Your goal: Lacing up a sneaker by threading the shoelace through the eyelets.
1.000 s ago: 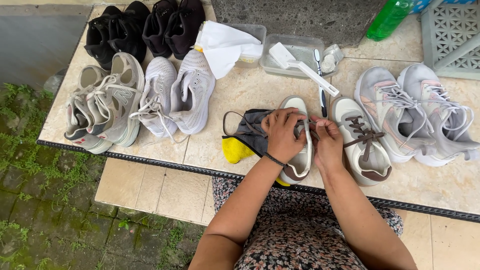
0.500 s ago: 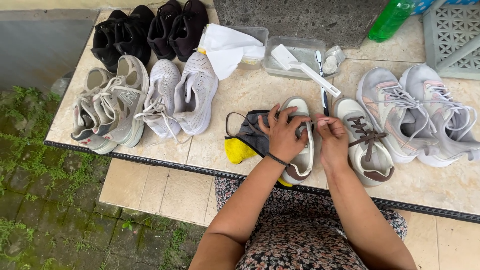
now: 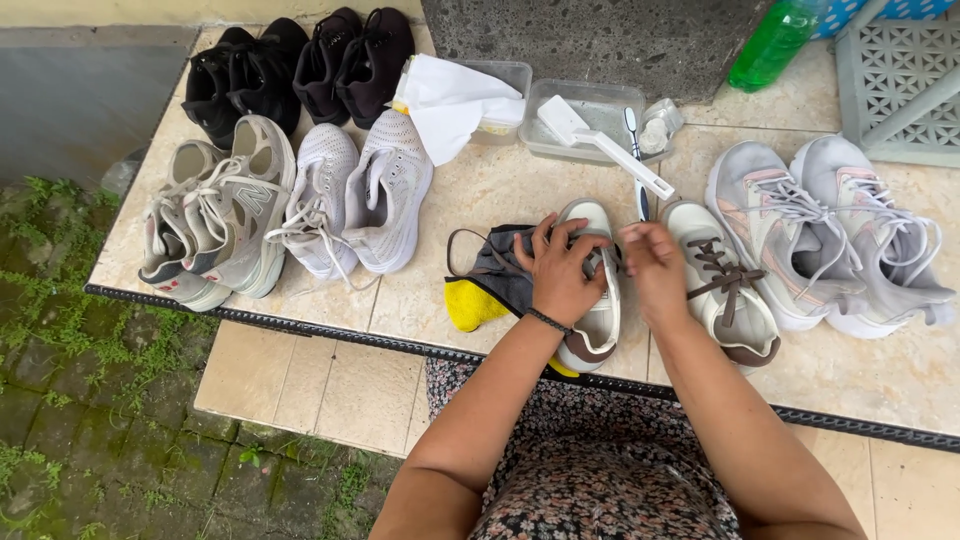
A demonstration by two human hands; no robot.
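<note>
So we've got the cream sneaker with the brown heel (image 3: 597, 300) lying near the front edge of the tiled tabletop (image 3: 500, 190), toe pointing away from us, and both hands are up at its lace area. Our left hand (image 3: 562, 270) is curled over the tongue and upper, fingers spread and pressing down, so it's gripping the shoe itself. Our right hand (image 3: 655, 270) sits just beside it with the fingers pinched together; it looks like it's got a bit of lace, but it's blurry, so we can't really tell what's in the pinch. The mate (image 3: 722, 285), with its brown laces in, sits just to the right. A dark cloth (image 3: 497, 265) and something yellow (image 3: 470, 305) are tucked against the shoe's left side. Behind are a long white brush (image 3: 600, 145) resting across a clear tray (image 3: 590, 120), a toothbrush (image 3: 634, 150), and a green bottle (image 3: 772, 42). Rows of grey, white and black sneakers fill the rest. For lace work like this, we'd say keep the left hand pinning the upper flat so the eyelets don't shift, and pull with the right in short, even tugs, not one big yank, keeping the shoe from sliding off that front edge.
</note>
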